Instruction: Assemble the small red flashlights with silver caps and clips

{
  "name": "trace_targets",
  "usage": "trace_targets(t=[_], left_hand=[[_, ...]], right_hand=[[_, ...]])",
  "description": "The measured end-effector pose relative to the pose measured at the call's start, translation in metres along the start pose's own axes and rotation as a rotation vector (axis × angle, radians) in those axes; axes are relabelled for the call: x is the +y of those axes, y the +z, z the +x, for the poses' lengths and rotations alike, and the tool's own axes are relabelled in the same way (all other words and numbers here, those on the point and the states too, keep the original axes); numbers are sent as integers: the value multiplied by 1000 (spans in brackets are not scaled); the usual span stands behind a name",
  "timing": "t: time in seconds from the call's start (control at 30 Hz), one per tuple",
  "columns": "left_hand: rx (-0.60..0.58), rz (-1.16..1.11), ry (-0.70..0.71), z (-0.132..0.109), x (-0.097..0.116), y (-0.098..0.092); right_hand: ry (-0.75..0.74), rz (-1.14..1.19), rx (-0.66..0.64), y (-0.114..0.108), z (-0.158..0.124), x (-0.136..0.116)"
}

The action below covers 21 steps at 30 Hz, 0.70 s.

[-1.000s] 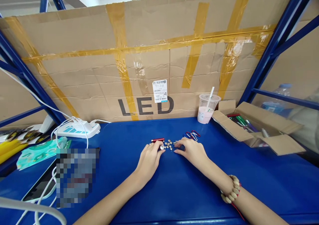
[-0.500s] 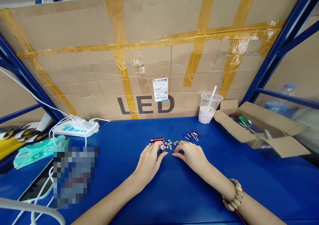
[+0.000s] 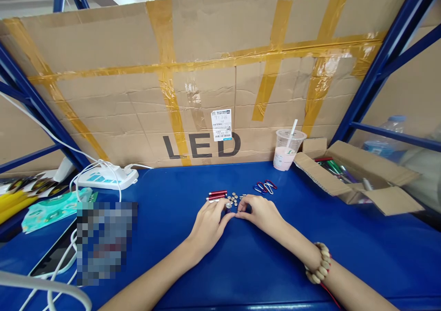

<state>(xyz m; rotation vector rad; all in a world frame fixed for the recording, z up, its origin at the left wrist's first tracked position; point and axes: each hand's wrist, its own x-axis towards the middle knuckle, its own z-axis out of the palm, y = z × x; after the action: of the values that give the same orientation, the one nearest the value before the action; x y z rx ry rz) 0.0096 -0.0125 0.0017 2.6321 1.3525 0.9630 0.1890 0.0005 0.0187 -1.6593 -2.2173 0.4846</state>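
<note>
My left hand (image 3: 207, 223) is closed around a small tube with a silvery round end (image 3: 228, 206), held upright just above the blue tabletop. The fingers of my right hand (image 3: 260, 211) are pinched together close beside it, and the thumbs almost meet. What the right fingertips hold, if anything, is too small to make out. Beyond the left fingers lie red metal tubes (image 3: 217, 193), like small flashlight bodies. Several button cells (image 3: 234, 197) are scattered between the hands. Small metal pieces (image 3: 242, 195) lie partly hidden behind the right fingers.
Several red, blue and silver carabiners (image 3: 264, 187) lie behind my right hand. A cup with a straw (image 3: 284, 157) and an open cardboard box (image 3: 320, 178) stand at the right. On the left are a power strip (image 3: 105, 178), a phone (image 3: 57, 251) and white cables.
My right hand has moved left, its fingertips drawing together and coming up to the left hand. The left hand has shifted slightly right with the tube. The view has shifted a little.
</note>
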Motion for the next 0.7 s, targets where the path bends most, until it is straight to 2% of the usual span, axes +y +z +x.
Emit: trace_targets(t=[0.1,0.2,0.33,0.47,0.57,0.7], left_hand=[[-13,13,-3,0,-1,0],[-15,27,10,0,0,1],[-3,41,16,0,0,0],[1,33,13,0,0,0],[21,28,38,0,1,-2],[37,28,58,0,2,-3]], right_hand=[[-69,-9,1,1,1,2],[-124,-17,66,0,0,1],[-169,75,293,-4,-3,-3],[-391,186,494,-4,-6,-6],[-519,162,525,0,-8,-8],[-550,120,516,2,-9,-9]])
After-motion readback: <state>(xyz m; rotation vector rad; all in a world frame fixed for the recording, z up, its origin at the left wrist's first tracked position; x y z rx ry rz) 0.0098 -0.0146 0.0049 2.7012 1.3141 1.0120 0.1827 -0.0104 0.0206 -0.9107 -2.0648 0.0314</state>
